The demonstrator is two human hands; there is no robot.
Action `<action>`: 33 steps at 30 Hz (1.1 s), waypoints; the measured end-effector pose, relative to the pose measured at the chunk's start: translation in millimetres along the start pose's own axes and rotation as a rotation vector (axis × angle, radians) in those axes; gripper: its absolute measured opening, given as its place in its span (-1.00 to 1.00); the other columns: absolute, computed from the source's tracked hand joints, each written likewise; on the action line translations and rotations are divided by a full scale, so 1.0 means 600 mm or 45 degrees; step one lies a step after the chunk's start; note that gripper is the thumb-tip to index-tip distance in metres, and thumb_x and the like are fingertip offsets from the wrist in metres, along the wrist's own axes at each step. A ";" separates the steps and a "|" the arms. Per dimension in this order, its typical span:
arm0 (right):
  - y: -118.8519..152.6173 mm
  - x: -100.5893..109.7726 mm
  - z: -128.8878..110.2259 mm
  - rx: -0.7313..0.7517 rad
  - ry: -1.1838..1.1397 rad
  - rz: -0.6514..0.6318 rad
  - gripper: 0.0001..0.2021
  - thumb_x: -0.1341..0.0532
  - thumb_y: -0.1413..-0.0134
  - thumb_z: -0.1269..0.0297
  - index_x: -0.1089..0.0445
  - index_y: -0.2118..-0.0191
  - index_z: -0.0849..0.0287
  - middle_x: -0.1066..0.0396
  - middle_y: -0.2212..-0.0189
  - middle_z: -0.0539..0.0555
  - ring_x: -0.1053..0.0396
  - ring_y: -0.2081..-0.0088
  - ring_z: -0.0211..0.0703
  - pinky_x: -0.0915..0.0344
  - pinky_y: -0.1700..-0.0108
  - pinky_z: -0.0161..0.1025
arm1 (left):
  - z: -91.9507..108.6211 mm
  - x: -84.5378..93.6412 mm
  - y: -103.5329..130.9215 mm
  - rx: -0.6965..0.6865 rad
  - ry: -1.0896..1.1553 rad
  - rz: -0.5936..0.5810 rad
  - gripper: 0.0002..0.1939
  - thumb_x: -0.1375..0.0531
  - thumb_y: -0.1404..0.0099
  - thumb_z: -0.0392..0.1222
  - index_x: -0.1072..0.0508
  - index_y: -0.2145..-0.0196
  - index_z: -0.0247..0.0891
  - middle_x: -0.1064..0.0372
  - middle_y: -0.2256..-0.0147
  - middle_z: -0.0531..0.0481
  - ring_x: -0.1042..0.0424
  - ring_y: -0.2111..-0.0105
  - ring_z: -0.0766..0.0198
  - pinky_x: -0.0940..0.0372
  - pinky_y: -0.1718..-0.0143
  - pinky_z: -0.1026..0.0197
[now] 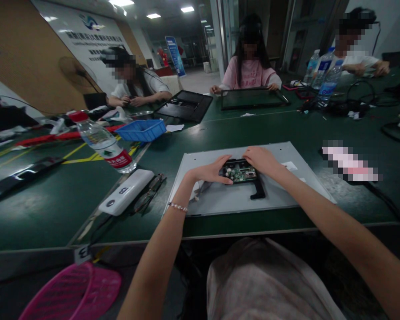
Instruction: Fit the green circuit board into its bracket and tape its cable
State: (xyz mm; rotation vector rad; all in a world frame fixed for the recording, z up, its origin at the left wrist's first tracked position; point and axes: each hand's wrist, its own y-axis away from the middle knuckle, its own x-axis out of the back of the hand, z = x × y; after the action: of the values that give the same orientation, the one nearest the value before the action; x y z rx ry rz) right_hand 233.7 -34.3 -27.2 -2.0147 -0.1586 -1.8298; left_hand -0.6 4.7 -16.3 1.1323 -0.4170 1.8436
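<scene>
A green circuit board [242, 174] sits in a black plastic frame [259, 190] whose hooked arm reaches toward me, over a flat grey panel [216, 201] on the table. My left hand [214, 171] grips the frame's left side, thumb at the near edge and fingers at the far edge. At the far right corner of the frame, the bent fingers of my right hand [258, 158] press on its edge; their tips are partly hidden. Thin wires [199, 189] lie on the panel beside my left wrist.
Left of the panel are glasses [149, 193], a white power bank [126, 192], a water bottle [103, 142] and a blue tray [142, 130]. A blurred phone [350, 163] with a cable lies right. Three people sit across the table; one holds a black frame [255, 98].
</scene>
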 end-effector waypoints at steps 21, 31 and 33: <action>0.000 -0.007 0.003 0.096 -0.040 -0.065 -0.68 0.01 -0.25 0.42 -0.50 0.15 0.28 -0.43 0.17 0.25 -0.37 0.17 -0.05 -0.22 0.16 -0.21 | 0.000 -0.002 0.002 0.026 0.013 0.011 0.19 -0.24 -0.02 0.34 0.27 -0.34 -0.31 0.34 -0.36 -0.27 0.27 -0.34 -0.08 0.22 -0.32 -0.04; -0.004 -0.011 0.013 0.085 -0.198 -0.008 -0.70 -0.01 -0.22 0.46 -0.45 0.07 0.27 -0.43 0.14 0.21 -0.35 0.10 -0.09 -0.21 0.06 -0.24 | 0.002 0.000 0.001 0.011 0.000 0.003 0.17 -0.24 -0.04 0.32 0.30 -0.34 -0.29 0.39 -0.36 -0.26 0.31 -0.34 -0.06 0.25 -0.32 -0.05; -0.004 -0.012 0.012 0.107 -0.187 -0.026 -0.71 -0.01 -0.22 0.47 -0.46 0.10 0.27 -0.44 0.15 0.21 -0.36 0.12 -0.09 -0.21 0.07 -0.24 | 0.002 0.000 0.001 0.012 0.006 0.004 0.17 -0.23 -0.05 0.32 0.29 -0.34 -0.30 0.37 -0.36 -0.27 0.30 -0.34 -0.06 0.25 -0.32 -0.04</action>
State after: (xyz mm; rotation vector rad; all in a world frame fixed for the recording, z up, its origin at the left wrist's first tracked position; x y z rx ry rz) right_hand 238.7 -28.1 -33.9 -2.0950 -0.2943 -1.6582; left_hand -0.5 3.4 -15.7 1.1339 -0.4083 1.8526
